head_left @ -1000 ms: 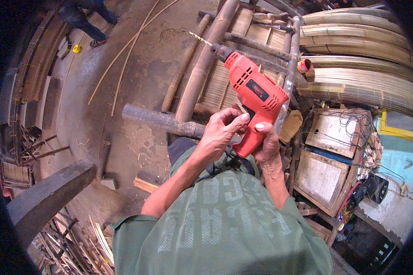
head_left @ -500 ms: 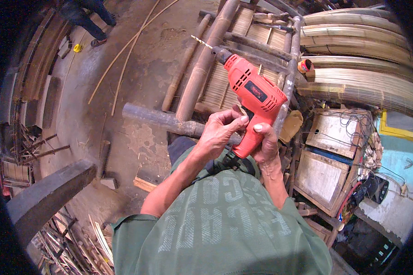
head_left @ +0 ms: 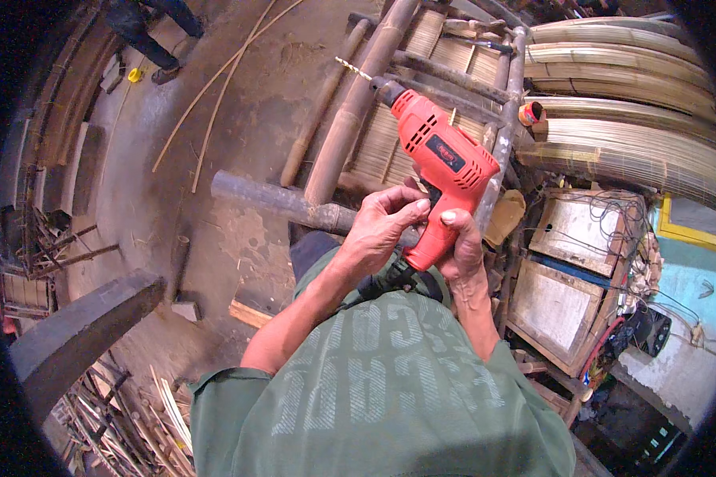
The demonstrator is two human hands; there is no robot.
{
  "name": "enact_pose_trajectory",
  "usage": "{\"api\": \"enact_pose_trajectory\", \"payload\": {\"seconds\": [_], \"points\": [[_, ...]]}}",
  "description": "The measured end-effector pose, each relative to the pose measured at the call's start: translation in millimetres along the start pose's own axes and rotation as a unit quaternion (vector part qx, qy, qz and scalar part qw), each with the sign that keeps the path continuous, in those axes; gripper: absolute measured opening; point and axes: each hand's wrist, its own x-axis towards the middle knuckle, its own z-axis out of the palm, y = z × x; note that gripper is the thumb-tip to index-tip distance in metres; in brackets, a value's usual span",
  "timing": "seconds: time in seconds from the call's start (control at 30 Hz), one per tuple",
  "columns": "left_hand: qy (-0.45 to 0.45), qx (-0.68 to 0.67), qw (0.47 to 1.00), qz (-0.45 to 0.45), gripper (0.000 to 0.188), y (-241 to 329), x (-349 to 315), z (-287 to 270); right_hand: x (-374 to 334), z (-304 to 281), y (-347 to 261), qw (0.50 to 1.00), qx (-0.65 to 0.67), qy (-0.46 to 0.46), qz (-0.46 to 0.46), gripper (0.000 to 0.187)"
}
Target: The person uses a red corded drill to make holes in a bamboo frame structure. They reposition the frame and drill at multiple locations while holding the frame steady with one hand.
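A red power drill is held in front of my body, its long bit aimed to the upper left. My right hand wraps round the drill's handle, thumb on its near side. My left hand is at the trigger area, its thumb and forefinger pinched together there; whether anything small sits between them is hidden. Beyond the drill is a bamboo frame with thick poles and slatted panels.
Bundled bamboo slats are stacked at the far right, with a small red tin beside them. A wooden cabinet with loose wires stands right. A dark beam juts in at left. Another person's legs show far left.
Both hands stay on the drill in nearly the same pose. The drill has shifted very slightly rightward and down; the other person's feet have moved a little.
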Motion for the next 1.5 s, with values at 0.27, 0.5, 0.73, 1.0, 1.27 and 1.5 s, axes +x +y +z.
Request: {"api": "enact_pose_trajectory", "payload": {"seconds": [0.27,0.5,0.73,1.0,1.27,1.5], "points": [[-0.017,0.047,0.999,-0.017,0.027,0.0,4.3,-7.0,-1.1,-6.0,0.5,1.0,0.006,0.01,0.028,0.055],[-0.002,-0.042,0.999,-0.034,0.022,4.1,2.2,-7.8,1.3,-0.7,0.8,0.999,0.011,0.015,0.049,0.057],[-0.035,-0.004,0.999,0.006,0.021,-0.6,3.0,-15.3,5.3,2.5,4.0,0.999,-0.012,0.022,0.033,0.056],[-0.014,-0.031,0.999,-0.015,0.02,-9.9,8.7,-21.0,5.6,-6.3,5.0,0.996,-0.019,0.069,0.051,0.05],[-0.015,-0.065,0.998,-0.002,0.025,-4.1,5.8,-27.5,13.8,-7.4,4.2,0.986,-0.109,0.101,0.076,0.039],[0.083,-0.267,0.96,-0.034,0.063,-13.8,-21.2,-61.6,24.9,17.4,-3.6,0.837,-0.54,0.018,0.085,0.031]]}}
